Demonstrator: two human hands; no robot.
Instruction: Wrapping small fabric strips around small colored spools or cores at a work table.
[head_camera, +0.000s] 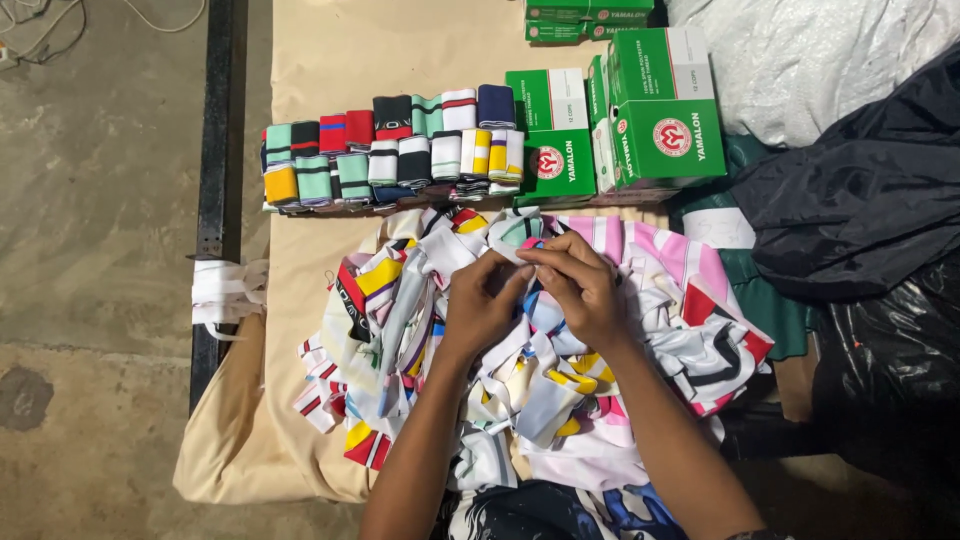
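Hands meet mid-table: our left hand (487, 300) & right hand (580, 285) both pinch one fabric strip (527, 250) atop the loose pile (520, 350). We judge approx. half done: folded strips (390, 150) stacked behind, lots left.

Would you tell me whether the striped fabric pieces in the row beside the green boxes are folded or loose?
Folded: the striped pieces stand in two tidy rows of compact bundles, unlike the loose pile under both hands.

A small white fabric strip (522, 250), pinched and crumpled, sits atop a loose pile of striped multicoloured fabric strips (420, 300), just before the green boxes (640, 120).
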